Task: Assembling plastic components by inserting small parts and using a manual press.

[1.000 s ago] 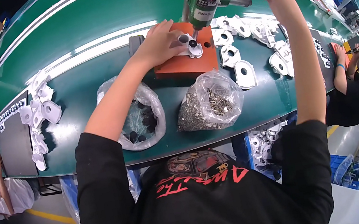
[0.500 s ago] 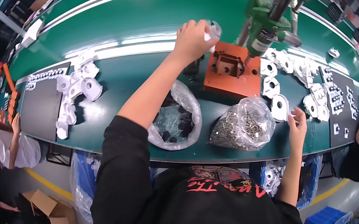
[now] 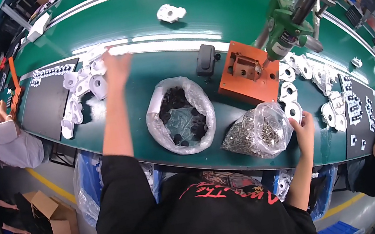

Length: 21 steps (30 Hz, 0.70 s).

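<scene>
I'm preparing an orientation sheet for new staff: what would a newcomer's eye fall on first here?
Probably the bright orange block right of centre, with the green press head beside and above it. Next come two clear bags toward the bench's front edge: one with black parts, one with small metal pieces. The left hand, blurred, is near white parts at left.

The black-sleeved left arm (image 3: 116,124) is stretched forward, its bare left hand (image 3: 118,70) blurred; the bare right hand (image 3: 304,129), held lower, curls loosely.
</scene>
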### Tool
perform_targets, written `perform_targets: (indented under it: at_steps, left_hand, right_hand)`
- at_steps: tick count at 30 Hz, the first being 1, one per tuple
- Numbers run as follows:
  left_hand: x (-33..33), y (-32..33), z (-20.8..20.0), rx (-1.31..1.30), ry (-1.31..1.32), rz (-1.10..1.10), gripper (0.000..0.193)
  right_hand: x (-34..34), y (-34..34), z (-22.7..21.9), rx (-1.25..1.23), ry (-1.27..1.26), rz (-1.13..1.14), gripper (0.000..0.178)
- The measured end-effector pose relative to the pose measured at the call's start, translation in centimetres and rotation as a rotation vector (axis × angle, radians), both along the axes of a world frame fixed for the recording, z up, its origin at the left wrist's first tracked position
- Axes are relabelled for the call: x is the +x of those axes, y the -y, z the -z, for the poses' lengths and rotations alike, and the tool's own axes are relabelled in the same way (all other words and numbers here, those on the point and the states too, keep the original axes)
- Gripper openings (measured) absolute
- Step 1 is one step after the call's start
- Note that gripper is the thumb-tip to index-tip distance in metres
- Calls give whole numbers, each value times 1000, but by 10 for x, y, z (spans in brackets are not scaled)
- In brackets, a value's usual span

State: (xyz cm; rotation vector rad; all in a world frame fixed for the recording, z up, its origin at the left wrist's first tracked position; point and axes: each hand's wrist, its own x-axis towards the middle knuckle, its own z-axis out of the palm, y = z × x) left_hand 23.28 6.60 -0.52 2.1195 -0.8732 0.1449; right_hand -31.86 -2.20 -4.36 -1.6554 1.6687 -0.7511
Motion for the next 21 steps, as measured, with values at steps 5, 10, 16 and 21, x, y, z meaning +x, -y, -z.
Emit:
perform_targets:
  at_steps: [5,10,16,21]
  left_hand:
    - [68,-97,34,305,2,-462,87]
    - [59,-101,49,397,-65,-453,92]
    - [162,-132,137,-285,-291,-360,75]
    - [75,-113,71,-347,-630,-337,52]
  right_hand:
    - [-3,8,0,23,121,-87,31]
    - [4,0,-23,38,742,-11,31]
    - [-10,-18,-45,143,1250,-142,49]
    - [-19,-37,-57,159,1705,-276,52]
